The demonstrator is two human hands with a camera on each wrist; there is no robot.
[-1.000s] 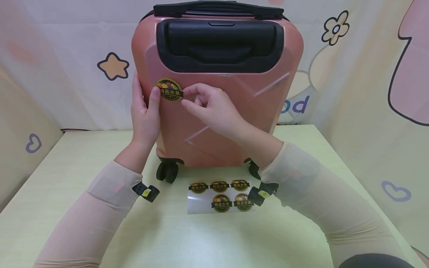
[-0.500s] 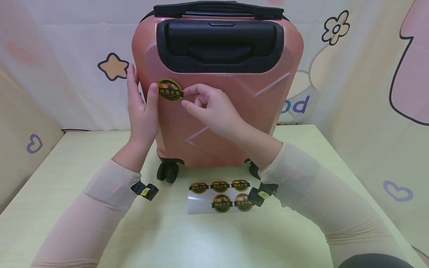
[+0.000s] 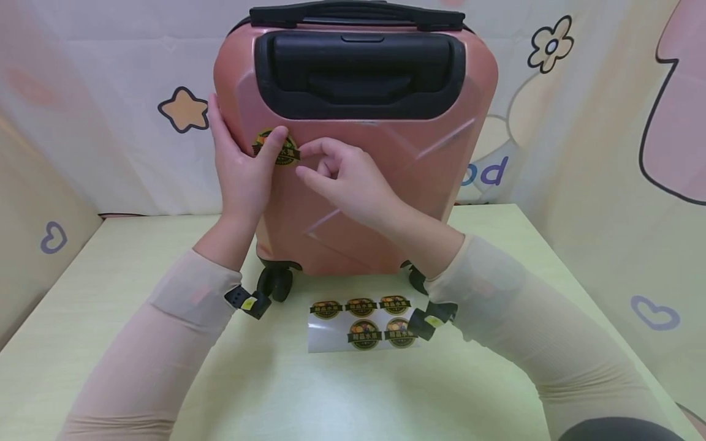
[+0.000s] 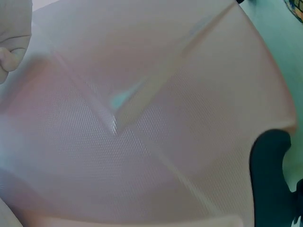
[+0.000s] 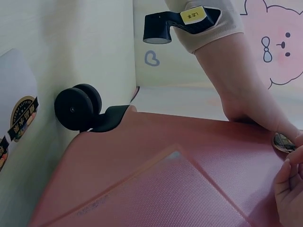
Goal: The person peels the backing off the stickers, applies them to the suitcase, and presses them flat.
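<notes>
A round black-and-gold fruit sticker (image 3: pixel 287 154) lies against the upper left of a pink suitcase (image 3: pixel 364 184). My left hand (image 3: pixel 242 171) has its fingers along the suitcase's left side, while its thumb presses across the sticker and covers part of it. At the sticker's right tip rests the index fingertip of my right hand (image 3: pixel 353 180), with the thumb just below, apart from the index. The right wrist view shows the sticker (image 5: pixel 283 142) between both hands. Only a bit of my right hand (image 4: pixel 14 38) enters the left wrist view.
A sticker sheet (image 3: pixel 325 337) with several similar stickers lies on the table (image 3: pixel 353 392) before the suitcase. The suitcase stands on black wheels (image 3: pixel 276 283), its black handle (image 3: pixel 358 15) on top. Patterned cloth (image 3: pixel 110 122) hangs behind and at both sides.
My left hand first eased its thumb leftward off the sticker's edge, then brought it right, over the sticker. My right hand has stayed at the sticker's right tip.
</notes>
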